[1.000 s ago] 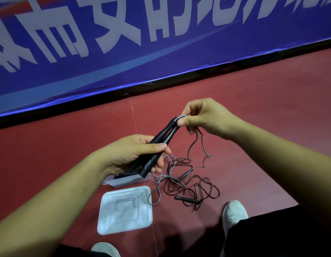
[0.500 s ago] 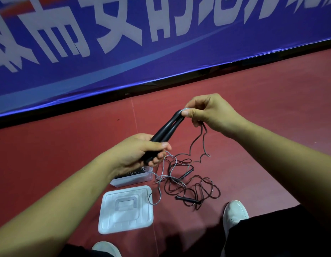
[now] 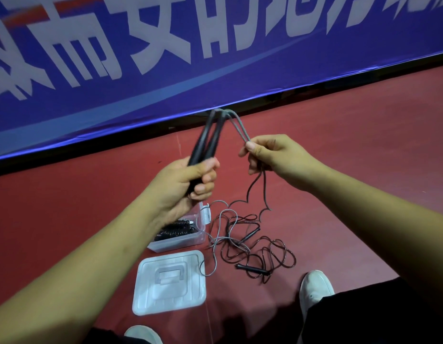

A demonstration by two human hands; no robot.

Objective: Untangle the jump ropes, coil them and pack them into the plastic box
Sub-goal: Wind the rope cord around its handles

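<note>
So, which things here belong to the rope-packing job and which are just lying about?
Job: left hand gripping two black handles; right hand pinching the grey cord; tangled ropes on the floor; plastic box with a coiled rope inside; box lid.
Lying about: blue banner; white shoes.

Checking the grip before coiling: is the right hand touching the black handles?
Apart. The head view shows the right hand pinching the grey cord, red floor visible between it and the black handles, which the left hand grips.
</note>
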